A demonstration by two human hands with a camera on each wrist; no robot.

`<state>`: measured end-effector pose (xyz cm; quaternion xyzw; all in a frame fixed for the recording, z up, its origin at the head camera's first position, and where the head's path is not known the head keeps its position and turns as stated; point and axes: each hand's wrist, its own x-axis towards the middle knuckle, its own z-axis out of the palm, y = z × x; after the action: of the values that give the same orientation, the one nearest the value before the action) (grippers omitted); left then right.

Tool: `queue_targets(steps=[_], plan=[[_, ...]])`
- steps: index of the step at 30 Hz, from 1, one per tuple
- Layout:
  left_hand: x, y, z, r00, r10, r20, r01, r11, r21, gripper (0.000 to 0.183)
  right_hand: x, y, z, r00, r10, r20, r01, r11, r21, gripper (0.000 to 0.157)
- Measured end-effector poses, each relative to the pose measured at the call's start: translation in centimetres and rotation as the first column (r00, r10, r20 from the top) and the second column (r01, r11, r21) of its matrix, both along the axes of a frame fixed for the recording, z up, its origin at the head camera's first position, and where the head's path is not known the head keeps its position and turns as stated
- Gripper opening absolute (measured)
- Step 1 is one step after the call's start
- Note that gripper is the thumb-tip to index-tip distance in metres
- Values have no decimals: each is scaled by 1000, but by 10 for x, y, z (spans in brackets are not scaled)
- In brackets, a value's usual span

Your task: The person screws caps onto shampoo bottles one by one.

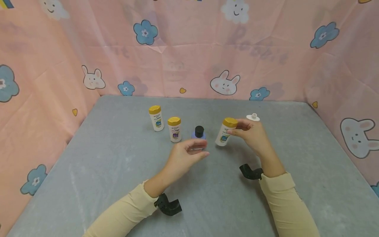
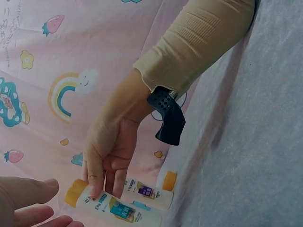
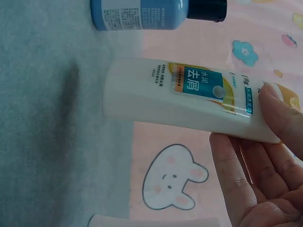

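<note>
My right hand (image 1: 251, 135) pinches a white bottle with a gold cap (image 1: 222, 138) near its top. That bottle leans to the right; its teal label shows in the right wrist view, with its base (image 3: 118, 90) toward the grey table. My left hand (image 1: 186, 156) is just in front of a blue bottle with a black cap (image 1: 199, 131) and partly hides it. Its thumb and fingers stand apart, with nothing between them. In the left wrist view, its thumb (image 2: 35, 191) is near the held bottle's yellow cap (image 2: 75, 191).
Two more gold-capped white bottles, one purple-labelled (image 1: 175, 131) and one blue-labelled (image 1: 157, 120), stand left on the grey table (image 1: 118, 148). A white top with a small spout (image 1: 253, 117) shows behind my right hand. A pink patterned cloth (image 1: 183, 65) hangs behind.
</note>
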<state>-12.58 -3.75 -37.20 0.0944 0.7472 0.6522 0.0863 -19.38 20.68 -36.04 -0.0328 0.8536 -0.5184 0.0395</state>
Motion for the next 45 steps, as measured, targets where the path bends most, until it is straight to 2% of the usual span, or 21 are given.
queue_targets(steps=[11,23,31,40,45], plan=[[0,0,-1,1000,-9,2,9,1000,5,35,-10,2,-14,1000,14,23,-14,1000,23,51],[1,0,0,1000,-11,-3,11,1000,-4,33,-10,-1,-15,998,44,49,-45,999,19,51],[0,2,-1,1000,-7,-6,7,1000,-15,31,-11,1,-15,993,59,104,-61,998,14,55],[0,3,3,1000,0,-8,0,1000,-26,33,-8,6,-7,992,95,85,-95,995,-4,58],[-8,11,2,999,-27,-27,25,996,-84,33,-4,15,-1,995,90,35,-89,996,-24,59]])
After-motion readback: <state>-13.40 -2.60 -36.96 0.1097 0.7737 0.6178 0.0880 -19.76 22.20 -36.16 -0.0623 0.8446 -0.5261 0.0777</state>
